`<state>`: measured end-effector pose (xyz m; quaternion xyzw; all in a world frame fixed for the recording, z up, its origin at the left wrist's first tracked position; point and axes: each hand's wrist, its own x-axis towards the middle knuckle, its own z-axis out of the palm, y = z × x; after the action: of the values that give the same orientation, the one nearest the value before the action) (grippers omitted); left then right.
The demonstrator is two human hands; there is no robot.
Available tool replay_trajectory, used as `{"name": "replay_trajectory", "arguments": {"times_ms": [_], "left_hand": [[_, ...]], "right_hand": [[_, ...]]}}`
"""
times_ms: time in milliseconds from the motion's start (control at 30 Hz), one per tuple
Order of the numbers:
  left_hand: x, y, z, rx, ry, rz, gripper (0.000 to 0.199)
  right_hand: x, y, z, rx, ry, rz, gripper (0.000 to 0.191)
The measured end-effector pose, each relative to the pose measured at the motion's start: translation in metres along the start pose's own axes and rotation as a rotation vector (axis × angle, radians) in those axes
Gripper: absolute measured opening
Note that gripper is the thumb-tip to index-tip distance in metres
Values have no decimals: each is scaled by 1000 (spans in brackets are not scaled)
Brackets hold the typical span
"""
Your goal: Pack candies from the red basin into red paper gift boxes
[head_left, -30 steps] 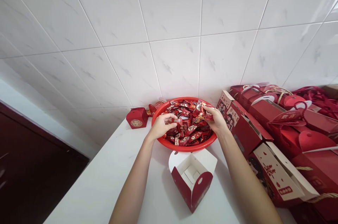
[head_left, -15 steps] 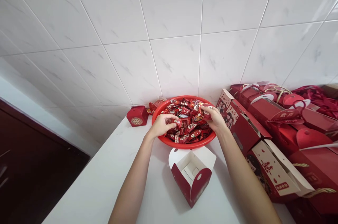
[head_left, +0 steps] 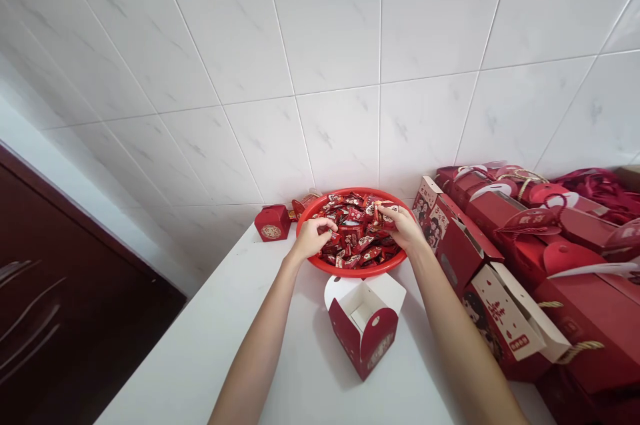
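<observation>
A red plastic basin (head_left: pixel 357 272) full of red-wrapped candies (head_left: pixel 351 236) stands against the tiled wall. Over its left side, my left hand (head_left: pixel 315 238) is closed, with a bit of red wrapper showing at the fingertips. My right hand (head_left: pixel 401 226), above the basin's right side, pinches red-wrapped candy (head_left: pixel 386 214) between thumb and fingers. In front of the basin an open red gift box (head_left: pixel 363 338) stands on the white table (head_left: pixel 300 371), its flaps up and its white inside showing; I see nothing in it.
A small closed red box (head_left: pixel 273 223) sits left of the basin. Many red gift boxes (head_left: pixel 590 318) with rope handles crowd the right side. One cream-fronted box (head_left: pixel 505 315) leans near my right forearm. The table's left edge drops off beside a dark red door (head_left: pixel 65 318).
The view has shifted slightly, so the scene sits a little differently. Both hands stay over the basin, the left one with its fingers drawn closer together. The right still holds candy.
</observation>
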<state>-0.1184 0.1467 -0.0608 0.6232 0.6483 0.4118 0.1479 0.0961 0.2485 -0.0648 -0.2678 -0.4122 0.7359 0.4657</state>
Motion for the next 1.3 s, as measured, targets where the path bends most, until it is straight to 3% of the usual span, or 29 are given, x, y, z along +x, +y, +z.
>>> {"name": "replay_trajectory", "arguments": {"times_ms": [133,233,333,500,600,700,833,1067,1300], "left_hand": [[1,0,2,15,62,-89,22],[3,1,3,57,25,-130,24],[5,3,4,205,-79,-155,28],[11,1,8,358,-361,-179,33],[14,-4,10,412,-433,-156,39],[17,-7,12,411,-461,-157,40],[18,-3,14,456,-510,-230,21],[17,18,14,576,-579,-258,14],[16,22,15,556,-531,-239,5]], "right_hand": [[1,0,-2,15,8,3,32],[4,2,-4,35,12,11,31],[6,3,-5,43,29,21,32],[6,2,-4,32,18,-21,32],[4,2,-2,58,37,-26,32],[3,0,-1,60,76,12,32],[-1,-1,1,61,65,22,29],[-11,0,6,61,10,-94,31],[-30,-4,0,167,-6,-152,28]]}}
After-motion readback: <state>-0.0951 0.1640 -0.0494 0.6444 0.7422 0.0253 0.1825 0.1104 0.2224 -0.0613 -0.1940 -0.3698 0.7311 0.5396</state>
